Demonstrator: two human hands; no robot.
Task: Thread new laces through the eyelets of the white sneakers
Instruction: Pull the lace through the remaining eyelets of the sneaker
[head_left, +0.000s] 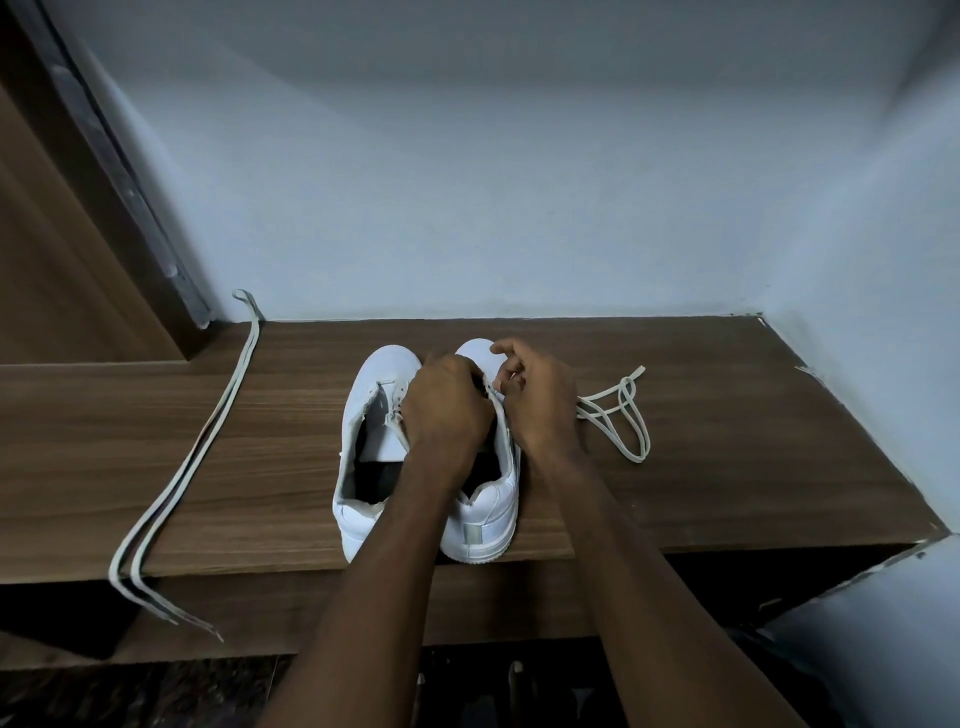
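Observation:
Two white sneakers stand side by side on a wooden shelf, toes pointing to the wall. The left sneaker has no lace in its eyelets. Over the right sneaker both my hands work at the eyelets. My left hand is curled over the tongue area and hides it. My right hand pinches a cream lace at the shoe's right eyelet row. That lace trails off to the right in loose loops on the shelf. A second cream lace lies doubled at the left.
The second lace hangs over the shelf's front edge at the left. A pale wall closes the back and right side. A wooden panel rises at the left. Below the shelf is a dark floor.

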